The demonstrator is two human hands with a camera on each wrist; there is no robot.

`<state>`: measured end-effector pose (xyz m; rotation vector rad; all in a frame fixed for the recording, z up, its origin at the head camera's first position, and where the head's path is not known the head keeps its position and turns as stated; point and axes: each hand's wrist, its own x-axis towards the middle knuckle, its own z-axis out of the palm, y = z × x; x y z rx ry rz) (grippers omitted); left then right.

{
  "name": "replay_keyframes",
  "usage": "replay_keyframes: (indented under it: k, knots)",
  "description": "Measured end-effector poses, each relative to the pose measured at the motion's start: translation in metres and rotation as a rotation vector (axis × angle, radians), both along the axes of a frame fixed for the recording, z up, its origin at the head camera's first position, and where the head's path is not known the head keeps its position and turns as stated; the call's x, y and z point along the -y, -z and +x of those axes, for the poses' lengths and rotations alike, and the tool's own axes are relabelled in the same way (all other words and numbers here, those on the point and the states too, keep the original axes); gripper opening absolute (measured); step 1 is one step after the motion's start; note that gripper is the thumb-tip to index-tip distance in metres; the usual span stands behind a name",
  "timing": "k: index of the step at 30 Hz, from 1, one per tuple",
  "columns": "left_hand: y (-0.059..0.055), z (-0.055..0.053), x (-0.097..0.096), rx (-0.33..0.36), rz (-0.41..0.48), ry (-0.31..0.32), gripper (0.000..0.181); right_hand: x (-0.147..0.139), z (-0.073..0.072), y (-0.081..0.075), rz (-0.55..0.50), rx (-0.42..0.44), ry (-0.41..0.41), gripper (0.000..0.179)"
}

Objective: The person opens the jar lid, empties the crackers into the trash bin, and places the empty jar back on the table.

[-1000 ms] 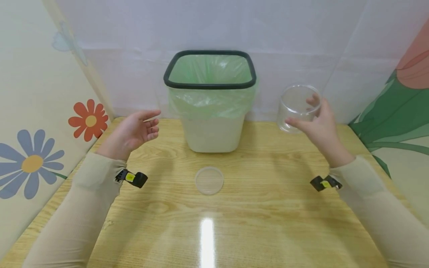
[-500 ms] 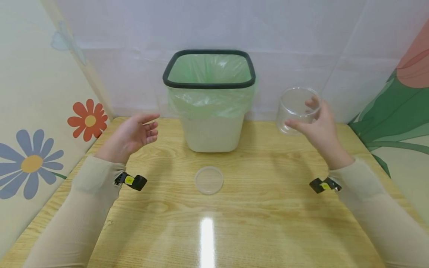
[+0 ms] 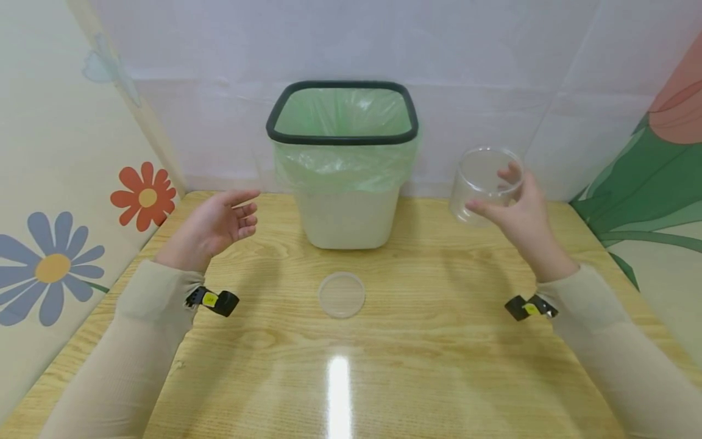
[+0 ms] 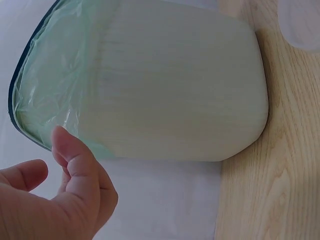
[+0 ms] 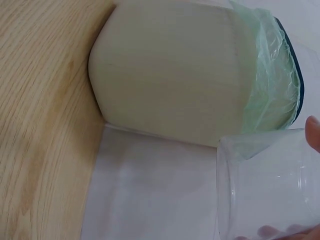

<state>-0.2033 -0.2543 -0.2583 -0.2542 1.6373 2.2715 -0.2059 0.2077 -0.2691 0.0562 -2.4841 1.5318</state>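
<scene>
In the head view my right hand (image 3: pixel 523 210) grips a clear cylindrical jar (image 3: pixel 473 183) from its right side, thumb in front and fingers behind. The jar is upright, held in the air to the right of the bin, and nothing shows inside it. The right wrist view shows the jar's clear wall (image 5: pixel 265 185) close up, with only fingertips visible. My left hand (image 3: pixel 222 222) hovers left of the bin, fingers loosely bent and holding nothing. A round transparent lid (image 3: pixel 342 295) lies flat on the table in front of the bin.
A pale bin (image 3: pixel 348 219) with a dark rim and a green plastic liner (image 3: pixel 345 164) stands at the back middle of the wooden table (image 3: pixel 428 341). White sheeting (image 3: pixel 466 49) hangs behind it. Flower-printed panels border both sides.
My right hand and the jar have sunk slightly. The left hand has also dropped a little. The bin and lid stay in place.
</scene>
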Motion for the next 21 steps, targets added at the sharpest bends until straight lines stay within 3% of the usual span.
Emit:
replay_keyframes:
  k: [21]
  knots:
    - [0.0075,0.0046,0.0021,-0.029,-0.022,0.006,0.022,0.0017,0.0066,0.0068,-0.013,-0.021,-0.024,0.101]
